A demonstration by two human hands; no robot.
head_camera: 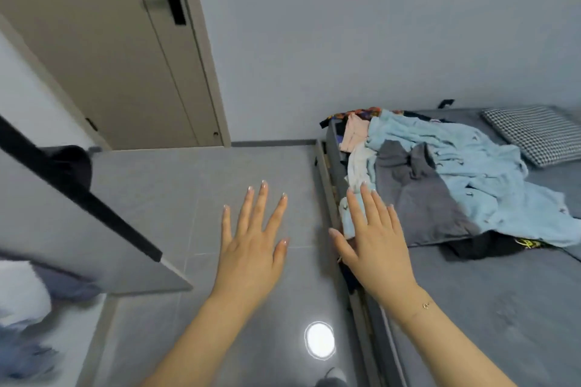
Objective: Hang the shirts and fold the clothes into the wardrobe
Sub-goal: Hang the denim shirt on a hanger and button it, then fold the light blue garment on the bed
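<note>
A heap of clothes lies on the grey bed at the right: a light blue garment, a dark grey shirt, a pink piece and a patterned one behind. My left hand is held out over the floor with fingers straight and spread, holding nothing. My right hand is stretched flat at the bed's near edge, its fingertips in front of the pile's pale edge; contact cannot be told. At the far left stands the wardrobe door with a black handle strip, blurred folded clothes below it.
Grey tiled floor runs between wardrobe and bed, reflecting a ceiling lamp. A beige room door with a black handle stands shut at the back. A checked pillow lies at the bed's far right against the wall.
</note>
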